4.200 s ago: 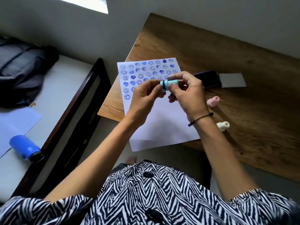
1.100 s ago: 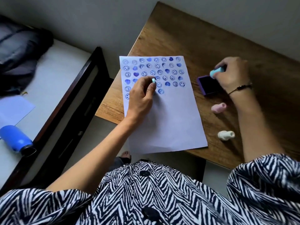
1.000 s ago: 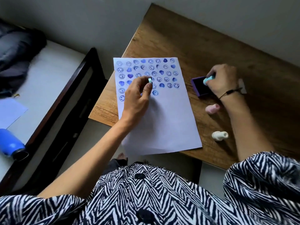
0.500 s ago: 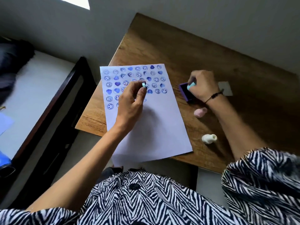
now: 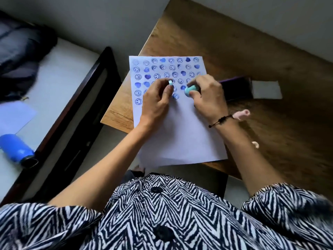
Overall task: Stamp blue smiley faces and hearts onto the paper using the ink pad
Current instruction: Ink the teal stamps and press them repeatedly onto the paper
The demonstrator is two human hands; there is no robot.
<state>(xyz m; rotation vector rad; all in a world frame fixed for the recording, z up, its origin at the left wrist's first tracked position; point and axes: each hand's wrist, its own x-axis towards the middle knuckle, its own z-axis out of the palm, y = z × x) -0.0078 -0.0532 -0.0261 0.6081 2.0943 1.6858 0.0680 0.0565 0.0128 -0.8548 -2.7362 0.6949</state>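
Note:
A white paper (image 5: 180, 138) lies on the wooden table (image 5: 270, 138), its upper part filled with rows of blue smiley faces and hearts. My left hand (image 5: 156, 101) pinches a small teal stamp cap (image 5: 170, 83) over the stamped rows. Close beside it, my right hand (image 5: 207, 98) presses a teal stamp (image 5: 190, 90) down on the paper. The purple ink pad (image 5: 236, 89) sits open just right of the paper, its white lid (image 5: 266, 90) beside it.
A pink stamp (image 5: 242, 114) and a white stamp (image 5: 255, 144) lie on the table right of the paper, partly behind my right forearm. To the left stands a bed with a dark frame (image 5: 75, 112), a blue bottle (image 5: 17, 150) and a dark bag (image 5: 21, 56).
My right hand has left the ink pad and carried the teal stamp left onto the paper, next to my left hand. The left hand stays on the stamped rows.

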